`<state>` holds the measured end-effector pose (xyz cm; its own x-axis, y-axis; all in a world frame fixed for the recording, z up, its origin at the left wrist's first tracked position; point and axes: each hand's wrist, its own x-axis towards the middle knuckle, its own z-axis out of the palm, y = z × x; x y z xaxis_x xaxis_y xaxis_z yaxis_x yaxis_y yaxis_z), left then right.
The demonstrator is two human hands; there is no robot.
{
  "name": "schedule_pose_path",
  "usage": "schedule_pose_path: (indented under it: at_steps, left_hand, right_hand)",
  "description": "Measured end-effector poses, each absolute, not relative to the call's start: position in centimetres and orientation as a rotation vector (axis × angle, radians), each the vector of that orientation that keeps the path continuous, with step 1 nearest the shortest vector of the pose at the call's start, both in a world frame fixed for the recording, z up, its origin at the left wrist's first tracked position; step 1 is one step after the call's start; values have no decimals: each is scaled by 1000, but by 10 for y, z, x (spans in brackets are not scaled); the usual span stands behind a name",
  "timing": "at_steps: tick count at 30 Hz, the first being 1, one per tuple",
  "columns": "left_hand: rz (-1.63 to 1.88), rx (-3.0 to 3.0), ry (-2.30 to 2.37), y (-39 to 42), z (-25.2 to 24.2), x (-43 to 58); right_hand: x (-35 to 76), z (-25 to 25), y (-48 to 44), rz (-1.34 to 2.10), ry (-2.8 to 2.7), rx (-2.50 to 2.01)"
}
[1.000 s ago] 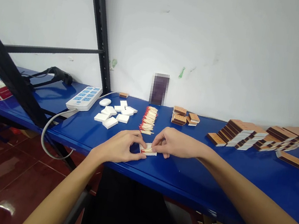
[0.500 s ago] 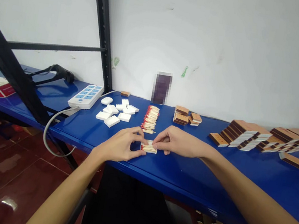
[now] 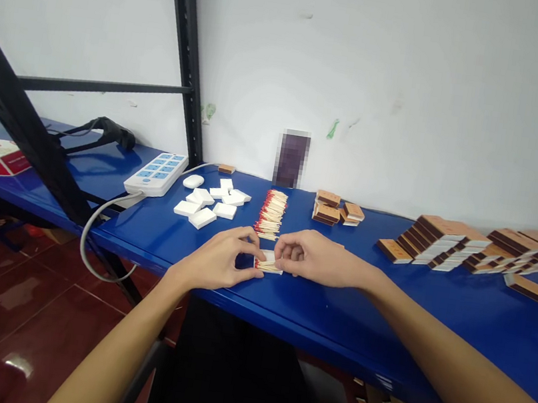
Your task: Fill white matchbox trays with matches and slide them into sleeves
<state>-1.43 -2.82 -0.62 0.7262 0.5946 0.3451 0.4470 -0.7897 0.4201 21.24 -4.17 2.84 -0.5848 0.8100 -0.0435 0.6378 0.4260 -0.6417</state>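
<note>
A small white matchbox tray [image 3: 270, 255] lies near the front of the blue table, with red-tipped matches [image 3: 267, 266] inside. My left hand [image 3: 222, 258] grips the tray's left end between thumb and fingers. At its right end is my right hand [image 3: 314, 257], fingers curled and thumb and forefinger pinched together at the tray's edge. Whatever is in that pinch is too small to make out. Just behind the tray lies a long row of loose matches [image 3: 272, 214], red heads to the left.
White trays [image 3: 202, 218] lie scattered at left, beside a white oval object [image 3: 193, 181] and a power strip [image 3: 156, 174]. Brown matchboxes [image 3: 326, 214] sit right of the matches; stacked matchboxes [image 3: 439, 233] stand farther right. A black rack post [image 3: 185, 47] rises at left.
My right hand's fingers have curled in more and its wrist has dropped slightly at the tray. My left hand keeps its hold; the view has shifted very slightly.
</note>
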Motion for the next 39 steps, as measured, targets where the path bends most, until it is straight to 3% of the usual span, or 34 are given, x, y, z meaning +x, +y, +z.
schedule_pose_path:
  at_steps: [20,32,39]
  left_hand:
    - [725,2617,799,-27,-8,-14]
    - [730,2615,818,-25,-9,-15]
    - [730,2649,814,-26,-9,-16]
  right_hand:
    - [212,20,-37,711,-2455,-1278]
    - [220,28,-37,977,-2437,-1235]
    - [215,22,-39,887,-2428,-1200]
